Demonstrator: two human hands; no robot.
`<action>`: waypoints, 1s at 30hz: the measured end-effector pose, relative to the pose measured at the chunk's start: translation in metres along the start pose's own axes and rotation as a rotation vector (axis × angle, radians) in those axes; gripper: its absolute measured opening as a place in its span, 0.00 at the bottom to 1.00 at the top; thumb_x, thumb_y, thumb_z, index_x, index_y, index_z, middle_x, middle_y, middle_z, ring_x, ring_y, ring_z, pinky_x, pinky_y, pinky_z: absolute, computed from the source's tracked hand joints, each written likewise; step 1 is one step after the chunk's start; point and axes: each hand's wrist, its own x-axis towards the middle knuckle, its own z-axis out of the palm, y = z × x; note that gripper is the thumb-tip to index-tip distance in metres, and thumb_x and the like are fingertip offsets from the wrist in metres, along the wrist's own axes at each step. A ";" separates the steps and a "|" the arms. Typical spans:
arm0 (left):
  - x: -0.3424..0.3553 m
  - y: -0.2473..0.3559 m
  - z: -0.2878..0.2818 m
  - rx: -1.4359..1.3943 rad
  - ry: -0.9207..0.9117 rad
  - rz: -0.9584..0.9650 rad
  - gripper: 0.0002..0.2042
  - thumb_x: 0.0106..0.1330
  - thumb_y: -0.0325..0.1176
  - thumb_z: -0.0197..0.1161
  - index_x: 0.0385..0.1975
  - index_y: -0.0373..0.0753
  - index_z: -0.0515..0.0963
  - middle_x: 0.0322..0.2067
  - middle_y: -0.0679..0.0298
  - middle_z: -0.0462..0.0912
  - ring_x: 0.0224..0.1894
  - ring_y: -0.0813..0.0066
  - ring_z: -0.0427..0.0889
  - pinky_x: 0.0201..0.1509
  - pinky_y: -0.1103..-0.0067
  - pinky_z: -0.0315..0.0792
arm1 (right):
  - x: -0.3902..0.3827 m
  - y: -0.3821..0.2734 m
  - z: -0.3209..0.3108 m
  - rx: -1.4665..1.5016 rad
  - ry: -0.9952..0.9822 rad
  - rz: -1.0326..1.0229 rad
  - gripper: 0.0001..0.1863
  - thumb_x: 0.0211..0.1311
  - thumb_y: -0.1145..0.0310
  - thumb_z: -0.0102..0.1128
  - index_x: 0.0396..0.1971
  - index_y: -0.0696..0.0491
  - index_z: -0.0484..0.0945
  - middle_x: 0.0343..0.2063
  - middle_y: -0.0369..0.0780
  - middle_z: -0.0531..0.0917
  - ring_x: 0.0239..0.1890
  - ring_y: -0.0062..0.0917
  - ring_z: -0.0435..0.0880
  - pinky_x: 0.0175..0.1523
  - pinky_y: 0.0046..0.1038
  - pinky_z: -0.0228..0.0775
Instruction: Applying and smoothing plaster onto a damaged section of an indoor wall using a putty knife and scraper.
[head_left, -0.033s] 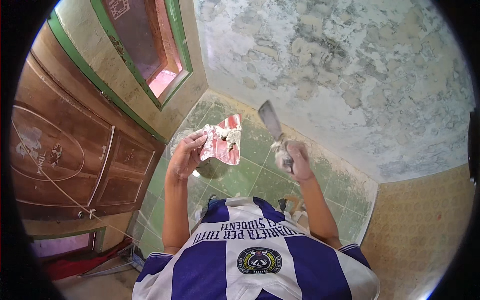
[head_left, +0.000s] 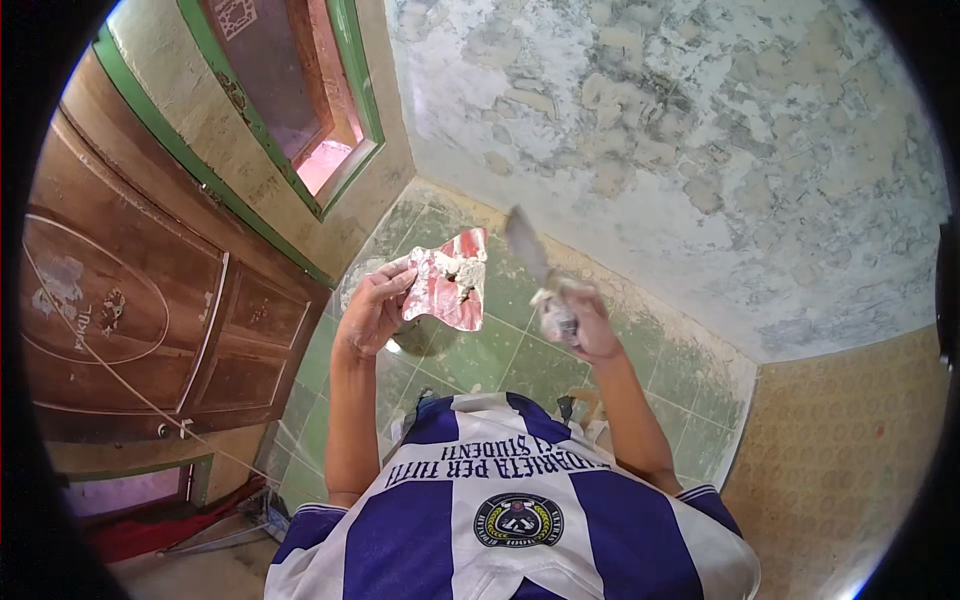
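My left hand (head_left: 372, 312) pinches the left edge of a bent red-and-white striped sheet (head_left: 450, 312), held out over the floor. A lump of whitish paste (head_left: 462, 270) with dark gaps in it lies on the sheet. To the right, my right hand (head_left: 590, 325) is closed round the handle of a putty knife (head_left: 527, 245). Its flat metal blade points up and to the left, apart from the sheet and smeared by motion. Pale residue covers the handle and the fingers near it.
Ahead stands a wall (head_left: 650, 130) with patchy grey and beige filler. A brown wooden door (head_left: 130, 270) and a green-framed window (head_left: 375, 120) are at left. Green floor tiles (head_left: 490, 350) lie below, with a dark round object (head_left: 428, 340) under the sheet. A patterned tan surface (head_left: 840, 440) is at right.
My right hand has shifted slightly left with the putty knife, bringing the blade a little nearer the sheet. The sheet in my left hand has barely moved, slightly to the right.
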 end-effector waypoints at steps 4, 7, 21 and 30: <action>0.010 0.001 0.004 0.012 -0.157 -0.009 0.19 0.69 0.29 0.57 0.55 0.25 0.70 0.46 0.57 0.82 0.44 0.77 0.84 0.48 0.81 0.78 | 0.021 0.040 0.013 0.174 -0.224 0.072 0.26 0.61 0.47 0.62 0.33 0.60 0.80 0.14 0.35 0.73 0.12 0.17 0.68 0.18 0.21 0.56; 0.007 0.005 -0.002 0.007 -0.127 -0.006 0.19 0.68 0.29 0.57 0.55 0.25 0.70 0.46 0.58 0.82 0.43 0.78 0.84 0.46 0.82 0.78 | 0.009 0.055 -0.008 0.121 -0.178 0.150 0.24 0.62 0.49 0.62 0.29 0.59 0.80 0.14 0.33 0.73 0.14 0.16 0.68 0.19 0.20 0.54; -0.006 -0.025 0.028 0.034 0.275 0.369 0.12 0.70 0.28 0.57 0.50 0.36 0.71 0.39 0.63 0.82 0.36 0.76 0.82 0.39 0.75 0.78 | -0.034 -0.019 0.053 -0.701 0.278 -0.295 0.16 0.67 0.64 0.57 0.44 0.63 0.76 0.29 0.40 0.80 0.27 0.22 0.77 0.32 0.25 0.69; -0.003 -0.045 0.056 0.002 0.296 0.358 0.14 0.70 0.29 0.58 0.53 0.36 0.69 0.37 0.64 0.82 0.36 0.77 0.81 0.38 0.75 0.77 | -0.019 0.023 0.075 -0.822 0.265 -0.346 0.18 0.66 0.65 0.56 0.47 0.65 0.74 0.36 0.53 0.79 0.34 0.40 0.80 0.41 0.35 0.72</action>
